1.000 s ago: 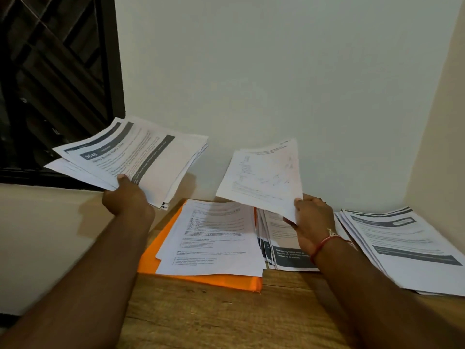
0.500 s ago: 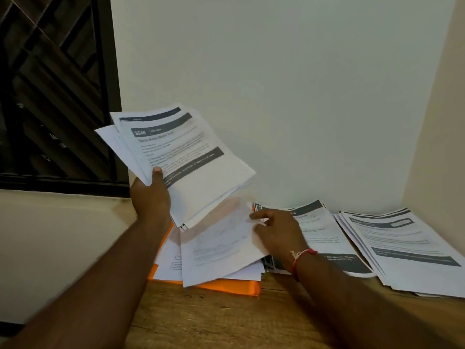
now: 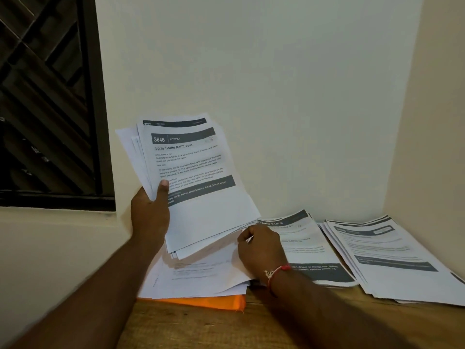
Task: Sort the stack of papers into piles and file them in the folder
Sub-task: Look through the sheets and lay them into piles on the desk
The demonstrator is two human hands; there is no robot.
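Head view: The left hand [image 3: 149,217], left of centre, gripped the unsorted stack of papers [image 3: 201,210] with the thumb pressed on the top sheet, which was headed "3646 Kitchen, Spray Bottle Refill Test". A second before, that stack was held out toward the left of the frame. It had since swung in to the centre, stood more upright, and overhung the nearest pile.

The right hand [image 3: 260,250], with a red thread bracelet [image 3: 276,270] at the wrist, had been holding a single sheet aloft and then laid it down. That sheet now rested on the left pile [image 3: 201,278], which sat on the orange folder [image 3: 214,302] at lower centre. The right hand had come back to the lower right corner of the stack. Its fingers were curled, and the thumb and forefinger looked to be pinching that corner.

The middle pile [image 3: 309,248], with a heading ending "SSING TABLE", lay just right of the folder. The right pile [image 3: 390,255] lay beside it near the corner of the wall [image 3: 276,96]. All three rested on the wooden table [image 3: 201,328].

So one more sheet had been sorted, and the next was probably about to be drawn. A thick bundle was left in hand. Filing had not started, because the folder was buried under a pile.
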